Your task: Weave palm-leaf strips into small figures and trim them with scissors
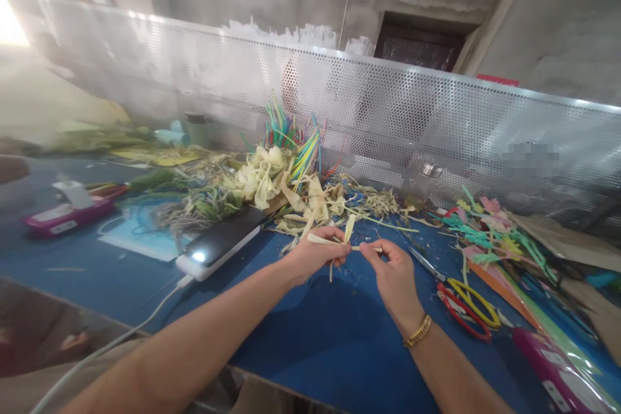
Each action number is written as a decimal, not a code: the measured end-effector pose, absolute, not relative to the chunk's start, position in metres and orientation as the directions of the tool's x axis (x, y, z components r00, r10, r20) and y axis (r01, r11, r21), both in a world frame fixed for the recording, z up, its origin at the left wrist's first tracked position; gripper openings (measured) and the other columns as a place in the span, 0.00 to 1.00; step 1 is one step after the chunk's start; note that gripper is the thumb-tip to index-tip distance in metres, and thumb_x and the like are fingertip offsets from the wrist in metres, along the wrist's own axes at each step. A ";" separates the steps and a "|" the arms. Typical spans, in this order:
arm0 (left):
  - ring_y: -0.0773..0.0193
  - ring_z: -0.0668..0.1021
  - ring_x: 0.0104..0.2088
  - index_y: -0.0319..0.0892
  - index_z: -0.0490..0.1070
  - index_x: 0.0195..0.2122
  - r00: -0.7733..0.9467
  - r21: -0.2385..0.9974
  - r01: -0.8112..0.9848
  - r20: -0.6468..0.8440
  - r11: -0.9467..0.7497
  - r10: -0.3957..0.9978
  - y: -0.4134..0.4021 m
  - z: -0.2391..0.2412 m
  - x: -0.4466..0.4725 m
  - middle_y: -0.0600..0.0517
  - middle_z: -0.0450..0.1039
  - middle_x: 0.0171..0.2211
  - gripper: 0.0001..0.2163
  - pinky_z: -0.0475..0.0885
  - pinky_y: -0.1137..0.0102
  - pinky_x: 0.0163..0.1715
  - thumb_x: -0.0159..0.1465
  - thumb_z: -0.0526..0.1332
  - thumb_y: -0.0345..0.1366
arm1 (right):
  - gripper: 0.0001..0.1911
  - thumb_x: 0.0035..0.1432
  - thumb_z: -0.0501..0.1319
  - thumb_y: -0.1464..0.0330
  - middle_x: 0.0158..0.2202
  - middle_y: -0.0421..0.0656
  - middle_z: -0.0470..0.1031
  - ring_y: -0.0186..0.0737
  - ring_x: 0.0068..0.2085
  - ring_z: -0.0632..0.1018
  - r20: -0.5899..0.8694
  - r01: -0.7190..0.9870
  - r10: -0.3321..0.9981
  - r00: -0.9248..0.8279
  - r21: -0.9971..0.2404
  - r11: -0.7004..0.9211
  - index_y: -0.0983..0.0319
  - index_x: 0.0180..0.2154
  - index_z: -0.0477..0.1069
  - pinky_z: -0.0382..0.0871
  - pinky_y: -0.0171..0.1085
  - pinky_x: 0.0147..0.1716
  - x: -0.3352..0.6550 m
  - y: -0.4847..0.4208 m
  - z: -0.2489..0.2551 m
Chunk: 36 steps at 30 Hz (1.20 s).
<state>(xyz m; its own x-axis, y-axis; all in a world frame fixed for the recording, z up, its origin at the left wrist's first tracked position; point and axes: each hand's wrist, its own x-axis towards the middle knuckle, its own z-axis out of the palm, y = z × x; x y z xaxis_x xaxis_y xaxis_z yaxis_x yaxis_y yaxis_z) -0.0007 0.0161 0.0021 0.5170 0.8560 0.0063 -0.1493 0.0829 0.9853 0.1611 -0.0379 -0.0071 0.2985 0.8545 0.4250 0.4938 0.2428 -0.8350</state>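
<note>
My left hand (313, 259) pinches pale, dried plant strips (349, 228) that look like corn husk, folded across one another. One flat end stands up above the fingers and a thin end hangs below. Just to the right, my right hand (395, 275), with a gold bracelet (418, 331) at the wrist, pinches the narrow strip end running out from the left fingertips. Both hands hover low over the blue table (315, 330). Near the right hand lie scissors (468, 309) with one red and one yellow handle, blades pointing away.
Behind the hands is a heap of dried husks (315, 197) with coloured stems (286, 126). A power bank (218, 246) with a white cable (121, 339) lies left. Colourful cut pieces (509, 239) and a purple box (553, 362) are right. A perforated metal panel (402, 110) stands behind.
</note>
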 end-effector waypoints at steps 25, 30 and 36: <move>0.62 0.80 0.41 0.44 0.70 0.50 0.719 0.878 -0.352 0.031 0.326 0.695 0.023 -0.004 -0.010 0.44 0.75 0.49 0.21 0.70 0.78 0.28 0.54 0.68 0.29 | 0.15 0.43 0.70 0.59 0.21 0.36 0.65 0.32 0.26 0.64 0.144 -0.254 0.922 0.361 -0.935 0.246 0.61 0.21 0.69 0.60 0.34 0.28 0.160 -0.030 -0.012; 0.62 0.81 0.33 0.43 0.71 0.48 0.666 0.903 -0.369 0.091 0.221 0.740 0.020 -0.003 -0.005 0.44 0.77 0.44 0.22 0.58 0.80 0.16 0.51 0.70 0.31 | 0.14 0.42 0.72 0.61 0.23 0.35 0.66 0.30 0.26 0.66 0.077 -0.408 0.951 0.300 -0.891 0.200 0.61 0.23 0.71 0.62 0.32 0.29 0.156 -0.031 -0.011; 0.73 0.69 0.20 0.38 0.74 0.33 0.423 0.938 -0.345 0.176 -0.022 0.889 0.022 -0.005 0.002 0.52 0.73 0.25 0.12 0.55 0.77 0.19 0.53 0.68 0.41 | 0.13 0.53 0.64 0.58 0.22 0.37 0.68 0.35 0.27 0.68 0.333 0.130 0.904 0.270 -0.942 0.308 0.60 0.24 0.71 0.62 0.34 0.30 0.152 -0.037 -0.014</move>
